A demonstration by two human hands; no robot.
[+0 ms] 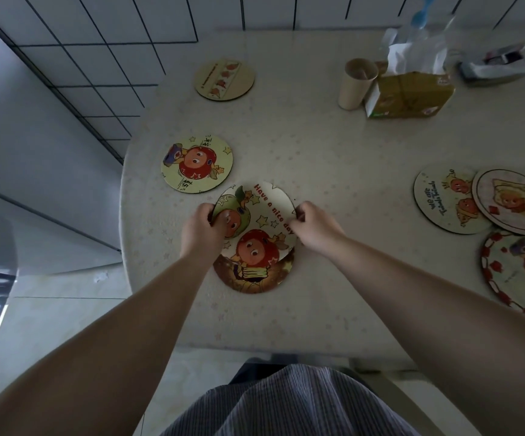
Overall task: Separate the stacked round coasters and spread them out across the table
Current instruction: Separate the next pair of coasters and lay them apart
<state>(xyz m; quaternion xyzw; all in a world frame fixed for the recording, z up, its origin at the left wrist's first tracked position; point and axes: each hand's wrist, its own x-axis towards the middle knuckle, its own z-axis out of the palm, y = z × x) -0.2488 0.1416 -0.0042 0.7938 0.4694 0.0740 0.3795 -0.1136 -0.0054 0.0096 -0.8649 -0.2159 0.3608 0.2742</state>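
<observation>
We see a paper cup (356,84) holding a stick, tissue box (409,94) with tissue poking out | pale speckled table (333,158), tiled wall behind | our left hand (199,229) and right hand (313,226) pinch opposite edges of the cartoon "Have a nice day" coaster (262,220), lying over a brown coaster (254,275) near the table's front-left

Brown coaster (254,275) mostly hidden; red-bordered coaster (519,272) cut by rt edge.

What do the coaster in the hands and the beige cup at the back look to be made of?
The coaster: likely thin wood or fibreboard with a matte printed face; its dark edge stays flat and rigid in the grip of both hands. The cup: probably paper or bamboo, a dull beige wall without shine; the picture leaves it open.
</observation>
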